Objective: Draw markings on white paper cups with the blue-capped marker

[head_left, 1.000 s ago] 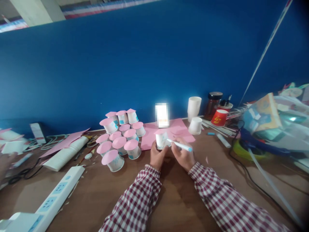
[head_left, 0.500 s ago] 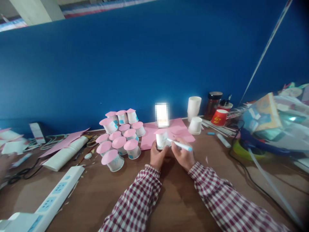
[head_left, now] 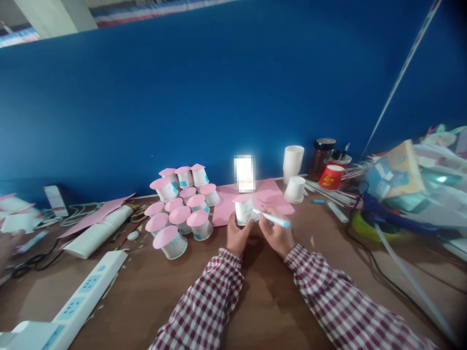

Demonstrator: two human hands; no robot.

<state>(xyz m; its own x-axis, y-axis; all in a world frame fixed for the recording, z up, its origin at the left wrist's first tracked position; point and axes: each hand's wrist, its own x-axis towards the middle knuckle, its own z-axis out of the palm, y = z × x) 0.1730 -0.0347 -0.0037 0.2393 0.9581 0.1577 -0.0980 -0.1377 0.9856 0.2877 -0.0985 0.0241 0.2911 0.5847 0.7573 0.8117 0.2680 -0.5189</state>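
A white paper cup [head_left: 242, 212] with a pink paper top and faint blue marks is gripped by my left hand [head_left: 239, 235], its fingers wrapped round the lower side. My right hand [head_left: 277, 234] pinches a white and light-blue marker pen [head_left: 275, 219]. The pen's tip end is at the cup's right side; whether it touches is too small to tell. Under and behind the cup lies a sheet of pink paper [head_left: 224, 206]. To the left stand several white cups with pink paper tops and blue drawings, the nearest cup [head_left: 175, 245] close to the front.
A stack of white cups [head_left: 293, 163] and an upturned cup [head_left: 295, 189] stand right of the paper. A red cup [head_left: 331, 178], jar [head_left: 323, 158] and blue pen cap [head_left: 318, 201] are further right. Left lie a cup stack [head_left: 100, 231] and power strip [head_left: 82, 296]. Another person's hand [head_left: 7, 250] shows far left.
My two hands, the cup and the marker pen stay in nearly the same place. The cup and my left hand have shifted very slightly left.
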